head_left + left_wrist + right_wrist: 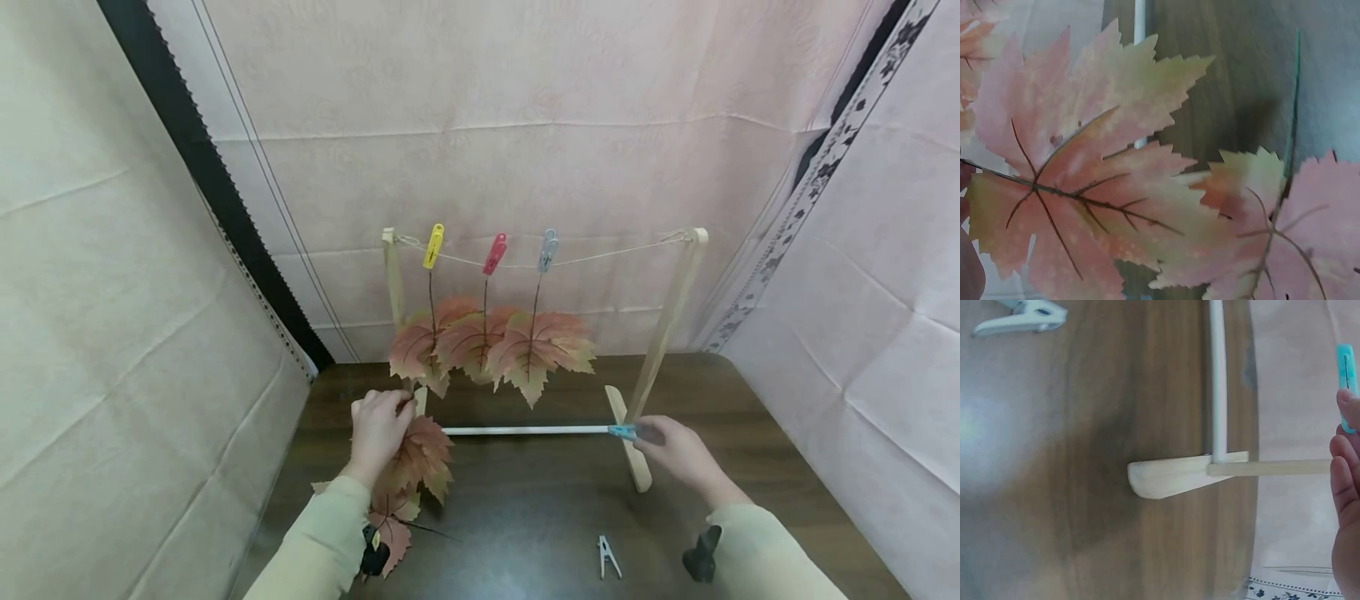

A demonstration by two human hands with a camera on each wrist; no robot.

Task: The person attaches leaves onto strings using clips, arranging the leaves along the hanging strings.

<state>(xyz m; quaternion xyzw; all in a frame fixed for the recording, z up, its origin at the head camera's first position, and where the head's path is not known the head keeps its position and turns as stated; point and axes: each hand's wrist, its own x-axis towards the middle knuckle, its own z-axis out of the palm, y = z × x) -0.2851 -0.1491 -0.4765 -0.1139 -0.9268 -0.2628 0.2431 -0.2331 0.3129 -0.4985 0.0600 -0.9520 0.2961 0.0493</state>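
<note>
My left hand (pixel 381 429) pinches the stem of an artificial maple leaf (pixel 1085 181), which hangs below the fingers in pink and orange tones with green tips. My right hand (pixel 678 454) holds a light-blue clothespin (pixel 622 432) between thumb and fingers, near the rack's right post. Three similar leaves hang by their stems from a string (pixel 600 257), clipped by a yellow clothespin (pixel 433 246), a red clothespin (pixel 495 254) and a grey-blue clothespin (pixel 548 251). Under my left forearm, more leaves (pixel 392 533) lie on the table, partly hidden by the sleeve.
The string is tied between two wooden posts, the right post (pixel 667 325) standing on a wooden foot (pixel 1166 478). A white rod (pixel 525 431) joins the feet low down. One pale clothespin (pixel 607 557) lies near the table's front. Pale cloth surrounds the brown table (pixel 525 517).
</note>
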